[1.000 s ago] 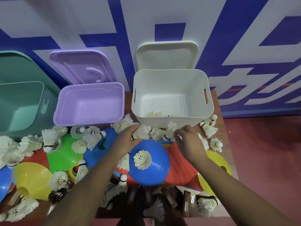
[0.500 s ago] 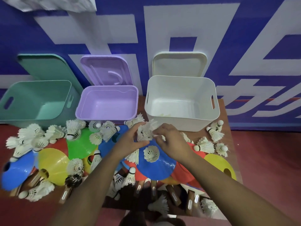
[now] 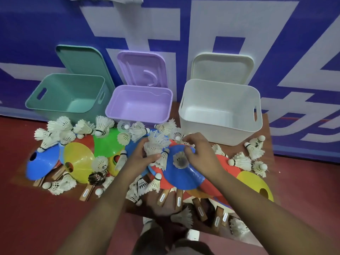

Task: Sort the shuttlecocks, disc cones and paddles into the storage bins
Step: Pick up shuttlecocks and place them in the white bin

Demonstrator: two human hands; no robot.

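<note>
Before the white bin [image 3: 230,135], left hand [image 3: 139,157] fingers clutch white feathered shuttlecocks [image 3: 156,144]; right hand [image 3: 200,153] fingers' hold unclear.

I see a blue wall [image 3: 33,30] with large white lettering, a dark red floor [image 3: 33,214], and a brown table [image 3: 265,129] against the wall.

Before me, a mint-green bin [image 3: 55,96] sits at ten o'clock, a lilac bin [image 3: 138,105] at twelve and a white bin [image 3: 220,133] at two, against a royal-blue wall [image 3: 55,24] with broad white shapes. The shuttlecocks [image 3: 156,144], including the bunch I hold, are white; the disc cones [image 3: 184,175] are blue, yellow, green and orange-red. Paddle handles [image 3: 162,197] at six are brown with white labels.
</note>
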